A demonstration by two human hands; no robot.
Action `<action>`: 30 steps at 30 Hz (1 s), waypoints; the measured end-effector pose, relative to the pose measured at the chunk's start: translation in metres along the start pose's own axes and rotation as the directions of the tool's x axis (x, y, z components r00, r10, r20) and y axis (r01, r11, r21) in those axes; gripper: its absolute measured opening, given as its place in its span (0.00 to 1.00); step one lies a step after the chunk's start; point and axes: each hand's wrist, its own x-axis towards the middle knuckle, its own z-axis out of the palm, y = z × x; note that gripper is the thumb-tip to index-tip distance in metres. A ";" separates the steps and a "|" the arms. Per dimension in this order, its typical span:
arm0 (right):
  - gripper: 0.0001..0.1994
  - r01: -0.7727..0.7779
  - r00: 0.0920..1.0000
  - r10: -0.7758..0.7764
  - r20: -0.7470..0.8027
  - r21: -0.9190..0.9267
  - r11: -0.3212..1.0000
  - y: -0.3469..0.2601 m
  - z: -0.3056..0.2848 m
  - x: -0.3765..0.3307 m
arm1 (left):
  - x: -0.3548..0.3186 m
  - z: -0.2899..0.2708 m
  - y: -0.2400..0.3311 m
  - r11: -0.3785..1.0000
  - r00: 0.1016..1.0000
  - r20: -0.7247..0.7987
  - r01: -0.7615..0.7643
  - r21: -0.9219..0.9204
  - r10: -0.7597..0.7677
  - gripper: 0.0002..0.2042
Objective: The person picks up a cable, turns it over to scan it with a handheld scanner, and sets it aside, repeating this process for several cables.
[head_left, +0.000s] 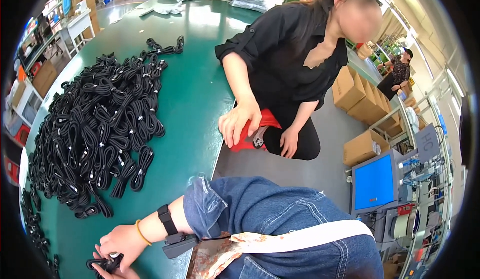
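Both hands sat at 7 o'clock at the frame's lower edge, over the green table (190, 104). The visible hand with the denim sleeve, yellow band and black wrist strap, which I read as the right hand (122, 241), was curled over a small black cable bundle (104, 264), fingers closed on it. The left hand (112, 273) was mostly cut off by the frame edge; only fingertips showed under the bundle, touching it, and I couldn't tell how far open it was. The bundle lay just above the table surface near its front edge. A black device (179, 244) hung off the wrist strap, just beside the denim sleeve (260, 214), which filled 5 to 6 o'clock and hid the table edge there. The big pile of tied black cable bundles (95, 124) covered the table from 8 to 11 o'clock, near the hands but apart from them; loose bundles trailed down the left rim toward 8 o'clock. A second person in a black shirt (285, 54) crouched at 1 o'clock, one hand (239, 121) flat on the table edge. Cardboard boxes (360, 96) stood at 2 o'clock, a blue monitor (374, 183) at 4 o'clock.
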 end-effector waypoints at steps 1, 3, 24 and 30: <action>0.18 0.023 1.000 -0.023 0.003 -0.002 1.000 0.000 -0.002 0.001 | 0.002 -0.003 0.001 1.000 1.000 -0.012 -0.009 0.006 0.009 0.17; 0.17 0.070 0.997 -0.070 0.010 0.019 0.997 -0.001 0.004 0.001 | 0.006 -0.020 0.010 0.983 0.994 0.002 0.110 -0.147 -0.111 0.18; 0.16 -0.284 0.951 0.194 0.240 0.428 0.858 0.001 -0.006 0.006 | 0.007 -0.039 0.018 0.991 0.907 0.417 0.108 -0.084 -0.063 0.39; 0.16 -0.546 0.828 0.359 0.431 0.473 0.692 -0.014 -0.015 0.010 | 0.006 -0.045 0.027 0.960 0.869 0.490 0.190 -0.206 -0.067 0.39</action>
